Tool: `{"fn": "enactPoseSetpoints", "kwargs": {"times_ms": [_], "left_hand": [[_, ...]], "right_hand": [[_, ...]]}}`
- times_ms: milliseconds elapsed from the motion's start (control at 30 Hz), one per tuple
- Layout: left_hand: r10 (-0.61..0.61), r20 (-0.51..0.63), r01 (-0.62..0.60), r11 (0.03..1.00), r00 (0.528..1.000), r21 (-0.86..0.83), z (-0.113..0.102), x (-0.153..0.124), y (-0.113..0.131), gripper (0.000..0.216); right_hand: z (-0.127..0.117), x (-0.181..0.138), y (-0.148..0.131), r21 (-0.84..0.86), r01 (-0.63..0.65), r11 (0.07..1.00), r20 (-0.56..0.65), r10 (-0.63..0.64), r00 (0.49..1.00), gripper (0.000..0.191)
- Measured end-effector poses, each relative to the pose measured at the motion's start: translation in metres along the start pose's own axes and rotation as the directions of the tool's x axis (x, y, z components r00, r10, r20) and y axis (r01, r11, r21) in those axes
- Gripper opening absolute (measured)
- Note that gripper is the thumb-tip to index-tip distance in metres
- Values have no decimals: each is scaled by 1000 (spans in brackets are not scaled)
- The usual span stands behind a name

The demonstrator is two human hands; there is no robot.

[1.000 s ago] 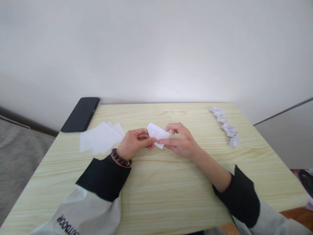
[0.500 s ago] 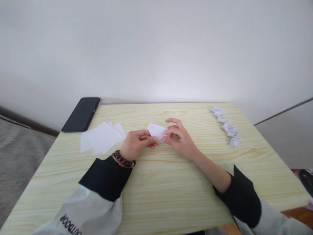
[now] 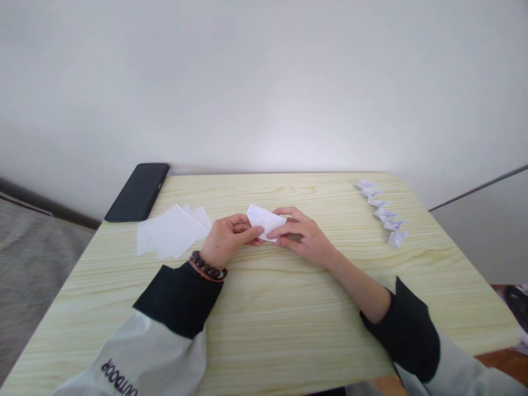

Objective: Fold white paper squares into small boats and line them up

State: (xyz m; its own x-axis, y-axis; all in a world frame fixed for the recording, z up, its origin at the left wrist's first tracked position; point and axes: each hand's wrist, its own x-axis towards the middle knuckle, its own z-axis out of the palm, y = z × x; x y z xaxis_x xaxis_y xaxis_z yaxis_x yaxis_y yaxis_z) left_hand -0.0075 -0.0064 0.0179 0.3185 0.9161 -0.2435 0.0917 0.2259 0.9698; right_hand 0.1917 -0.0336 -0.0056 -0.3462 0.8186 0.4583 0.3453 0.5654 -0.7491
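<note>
1 small piece of folded white paper [image 3: 267,220] sits at the middle of the table [image 3: 256,330], caught between the person's hands; from where I stand, I can't tell whether its underside touches the wood. I'd judge it nearly weightless and dry enough not to slip, springy along its doubled creases but soft at any single layer, so a hard squeeze could crumple it. The folded edges look like the safest place to hold, with light pressure on the flat.

The left hand [image 3: 226,237] pinches the paper's near-left part, thumb laid flat on top and the other fingers curled behind and beneath. Its forearm comes in from the near left, a beaded bracelet [image 3: 206,269] round the wrist. The right hand [image 3: 307,236] takes the right side, 1 finger pressed along the near face, another arched by the far-right edge, the thumb tucked low; how firmly it grips, I can't tell. Its forearm slants in from the near right, bare up to the black cuff [image 3: 406,330].

Loose white sheets [image 3: 173,231] overlap to the left of the left hand, and 6 small folded pieces [image 3: 385,214] line the far right.
</note>
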Motion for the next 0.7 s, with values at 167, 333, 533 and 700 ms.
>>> {"fn": "enactPoseSetpoints", "kwargs": {"times_ms": [167, 333, 533, 700], "left_hand": [[46, 40, -48, 997, 998, 60, -2, 1, -4, 40], [30, 113, -32, 999, 993, 10, -4, 1, -3, 35], [27, 121, -24, 999, 992, -21, -6, 1, -2, 35], [6, 96, -6, 1000, 995, 2, -6, 1, -1, 32]], "right_hand": [[2, 0, 0, 77, -113, 991, -68, 119, 991, 17], [3, -1, -5, -16, -12, 1000, -38, 11, 999, 17], [0, 0, -10, -18, 95, 995, -19, -95, 995, 25], [-1, -2, -8, 36, 104, 994, 26, -105, 994, 30]]}}
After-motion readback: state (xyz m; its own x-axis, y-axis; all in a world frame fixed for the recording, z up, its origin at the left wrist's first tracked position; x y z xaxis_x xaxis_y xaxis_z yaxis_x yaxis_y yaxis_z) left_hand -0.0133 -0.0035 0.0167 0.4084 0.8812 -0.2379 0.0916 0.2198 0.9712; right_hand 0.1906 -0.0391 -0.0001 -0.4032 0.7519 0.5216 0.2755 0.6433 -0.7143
